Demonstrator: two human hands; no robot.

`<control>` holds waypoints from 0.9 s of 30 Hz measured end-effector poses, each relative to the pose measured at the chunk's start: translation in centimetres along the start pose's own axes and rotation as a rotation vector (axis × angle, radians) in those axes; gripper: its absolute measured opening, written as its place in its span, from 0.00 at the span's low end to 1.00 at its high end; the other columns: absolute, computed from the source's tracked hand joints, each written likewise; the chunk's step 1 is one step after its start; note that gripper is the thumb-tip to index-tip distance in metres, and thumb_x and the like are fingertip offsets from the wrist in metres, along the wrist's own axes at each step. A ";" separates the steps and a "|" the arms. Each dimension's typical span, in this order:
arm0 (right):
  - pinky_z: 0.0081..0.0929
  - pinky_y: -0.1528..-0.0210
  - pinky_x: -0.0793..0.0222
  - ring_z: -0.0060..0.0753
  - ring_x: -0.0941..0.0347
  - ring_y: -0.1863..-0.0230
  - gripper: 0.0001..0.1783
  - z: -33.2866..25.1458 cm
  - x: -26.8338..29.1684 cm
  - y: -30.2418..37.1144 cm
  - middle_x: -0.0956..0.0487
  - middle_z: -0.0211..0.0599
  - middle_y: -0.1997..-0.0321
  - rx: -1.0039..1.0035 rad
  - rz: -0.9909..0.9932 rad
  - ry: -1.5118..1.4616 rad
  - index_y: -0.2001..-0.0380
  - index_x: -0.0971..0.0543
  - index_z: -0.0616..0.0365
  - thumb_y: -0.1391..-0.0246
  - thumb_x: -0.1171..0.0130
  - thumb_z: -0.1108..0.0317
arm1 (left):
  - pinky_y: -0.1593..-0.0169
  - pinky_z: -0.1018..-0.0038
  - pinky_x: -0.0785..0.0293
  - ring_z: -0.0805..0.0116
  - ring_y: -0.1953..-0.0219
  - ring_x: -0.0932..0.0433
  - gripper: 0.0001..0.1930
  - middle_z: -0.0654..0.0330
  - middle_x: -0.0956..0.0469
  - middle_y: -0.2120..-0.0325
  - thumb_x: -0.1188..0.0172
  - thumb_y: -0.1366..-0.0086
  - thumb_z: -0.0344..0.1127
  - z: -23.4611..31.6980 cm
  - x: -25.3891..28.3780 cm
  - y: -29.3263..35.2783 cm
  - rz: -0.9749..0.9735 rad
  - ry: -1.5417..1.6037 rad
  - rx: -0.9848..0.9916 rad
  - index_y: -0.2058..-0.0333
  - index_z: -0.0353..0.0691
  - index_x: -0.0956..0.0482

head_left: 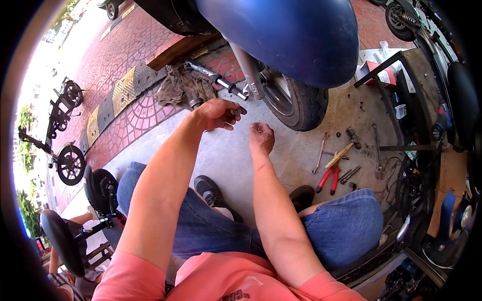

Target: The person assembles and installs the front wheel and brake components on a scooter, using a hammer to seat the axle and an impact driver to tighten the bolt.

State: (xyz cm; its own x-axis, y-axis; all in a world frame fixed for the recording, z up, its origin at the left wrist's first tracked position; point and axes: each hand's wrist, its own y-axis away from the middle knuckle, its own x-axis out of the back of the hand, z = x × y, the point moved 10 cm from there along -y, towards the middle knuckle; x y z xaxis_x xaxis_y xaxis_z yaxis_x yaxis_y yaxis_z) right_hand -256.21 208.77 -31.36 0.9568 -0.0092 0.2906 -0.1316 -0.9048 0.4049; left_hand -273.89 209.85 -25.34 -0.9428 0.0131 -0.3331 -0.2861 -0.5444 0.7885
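Observation:
In front of the scooter wheel (307, 103), my left hand (219, 114) is closed with a small dark metal part (241, 110) at its fingertips. My right hand (262, 136) is a short way to the right, fingers curled together; whether anything is in them is hidden. Just beyond my left hand lies a shock absorber or fork leg (221, 81) with a shiny rod, beside a dirty brown rag (183, 89). A silver fork leg (246, 67) runs down to the wheel under the blue fender (286, 35).
On the concrete to my right lie a hammer (339, 155), red-handled pliers (328, 179), a spanner (320, 153), an adjustable wrench (377, 150) and sockets (350, 174). A metal-framed stand (401, 100) is farther right. Striped ramp blocks (120, 93) edge the red paving.

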 end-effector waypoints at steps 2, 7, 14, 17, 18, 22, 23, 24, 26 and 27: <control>0.27 0.52 0.26 0.30 0.20 0.59 0.14 -2.0 -0.2 0.0 0.14 0.34 0.62 0.069 0.003 -0.117 0.55 0.15 0.65 0.39 0.35 0.66 | 0.63 0.65 0.20 0.69 0.67 0.21 0.13 0.59 0.19 0.69 0.46 0.24 0.39 -0.4 0.2 -0.2 0.039 -0.025 0.019 0.54 0.36 0.19; 0.28 0.53 0.26 0.29 0.21 0.59 0.14 -4.7 -2.1 -0.7 0.16 0.36 0.57 0.166 -0.146 -0.181 0.53 0.13 0.57 0.43 0.33 0.67 | 0.64 0.64 0.17 0.67 0.71 0.21 0.12 0.58 0.20 0.71 0.42 0.27 0.39 -0.3 0.5 -0.6 0.156 -0.116 0.014 0.60 0.35 0.17; 0.31 0.56 0.25 0.30 0.23 0.64 0.11 -7.1 -1.2 1.1 0.21 0.33 0.59 0.275 -0.060 -0.071 0.58 0.11 0.53 0.46 0.30 0.68 | 0.64 0.60 0.14 0.62 0.72 0.20 0.11 0.52 0.19 0.70 0.44 0.30 0.33 0.0 0.3 -0.1 0.230 -0.116 0.010 0.65 0.30 0.20; 0.29 0.57 0.26 0.28 0.23 0.64 0.11 -6.3 -1.4 0.8 0.21 0.33 0.58 0.240 -0.082 -0.162 0.59 0.11 0.56 0.46 0.29 0.68 | 0.64 0.58 0.13 0.60 0.72 0.19 0.10 0.49 0.19 0.69 0.47 0.32 0.29 0.2 0.2 0.3 0.221 -0.039 0.052 0.66 0.27 0.21; 0.29 0.57 0.26 0.27 0.23 0.64 0.10 -6.0 -1.5 0.7 0.21 0.32 0.58 0.224 -0.091 -0.189 0.60 0.11 0.57 0.46 0.29 0.69 | 0.64 0.57 0.13 0.59 0.71 0.19 0.10 0.48 0.18 0.69 0.48 0.33 0.28 0.2 0.1 0.4 0.219 -0.038 0.060 0.65 0.26 0.21; 0.27 0.57 0.27 0.25 0.23 0.62 0.10 -5.2 -2.3 0.4 0.20 0.32 0.58 0.204 -0.163 -0.244 0.61 0.13 0.61 0.45 0.30 0.70 | 0.61 0.56 0.12 0.58 0.70 0.17 0.11 0.46 0.17 0.67 0.49 0.33 0.27 -0.3 0.7 0.0 0.204 -0.076 0.050 0.62 0.23 0.21; 0.27 0.57 0.28 0.25 0.22 0.61 0.10 -4.9 -2.4 0.1 0.19 0.32 0.58 0.200 -0.183 -0.266 0.60 0.13 0.61 0.44 0.31 0.70 | 0.61 0.56 0.12 0.58 0.70 0.17 0.12 0.45 0.17 0.67 0.49 0.33 0.26 -0.2 0.6 -0.1 0.194 -0.078 0.049 0.61 0.23 0.20; 0.27 0.57 0.28 0.24 0.22 0.61 0.09 -4.5 -2.4 -0.2 0.18 0.32 0.58 0.196 -0.201 -0.287 0.60 0.14 0.61 0.43 0.32 0.69 | 0.60 0.57 0.12 0.58 0.70 0.17 0.12 0.45 0.16 0.66 0.49 0.33 0.26 -0.1 0.5 -0.3 0.183 -0.080 0.047 0.59 0.23 0.20; 0.27 0.58 0.30 0.23 0.22 0.60 0.09 -3.5 -3.4 0.2 0.16 0.30 0.59 -0.029 -0.329 -0.452 0.58 0.14 0.59 0.42 0.34 0.69 | 0.60 0.58 0.12 0.59 0.69 0.17 0.12 0.45 0.16 0.65 0.50 0.33 0.25 -0.3 0.9 0.1 0.172 -0.074 0.045 0.58 0.24 0.20; 0.26 0.58 0.30 0.23 0.22 0.60 0.09 -3.2 -3.7 0.6 0.15 0.30 0.60 -0.142 -0.389 -0.532 0.57 0.15 0.57 0.41 0.35 0.68 | 0.60 0.58 0.11 0.60 0.69 0.17 0.12 0.45 0.16 0.64 0.50 0.32 0.25 -0.4 0.9 0.0 0.159 -0.069 0.042 0.57 0.24 0.20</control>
State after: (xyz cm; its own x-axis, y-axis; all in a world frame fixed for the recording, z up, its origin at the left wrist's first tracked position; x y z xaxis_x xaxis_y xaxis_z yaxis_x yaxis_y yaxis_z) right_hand -260.68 209.66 -29.39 0.9341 0.0648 -0.3510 0.2502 -0.8202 0.5144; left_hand -274.67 209.52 -25.80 -0.9859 -0.0123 -0.1670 -0.1377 -0.5083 0.8501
